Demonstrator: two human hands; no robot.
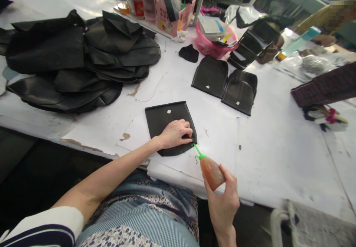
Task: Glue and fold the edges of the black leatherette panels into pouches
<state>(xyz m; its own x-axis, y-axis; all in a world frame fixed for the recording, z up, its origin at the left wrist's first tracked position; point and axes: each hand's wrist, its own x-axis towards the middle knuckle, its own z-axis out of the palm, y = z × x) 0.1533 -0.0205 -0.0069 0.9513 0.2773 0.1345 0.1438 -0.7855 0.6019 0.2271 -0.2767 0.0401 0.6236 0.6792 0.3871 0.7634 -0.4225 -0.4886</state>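
Note:
A black leather-like panel (158, 123) with a small white tag lies flat on the white-covered table in front of me. My left hand (178, 133) rests on it, fingers curled and pinching its right edge near the lower corner. In my right hand (224, 199) is a squeeze bottle (213, 173) of amber-brown liquid, gripped around its body. Its green nozzle points up and left, the tip touching or very close to the panel's edge by my left fingertips. Whether any liquid is coming out cannot be made out.
A big heap of black pieces (83, 58) covers the table's left. Two similar panels (224, 84) lie beyond, near a pink basket (207, 45). Jars and a pink box (169, 19) stand at the back. A dark ribbed block (325, 86) is at right, a chair (317, 224) below.

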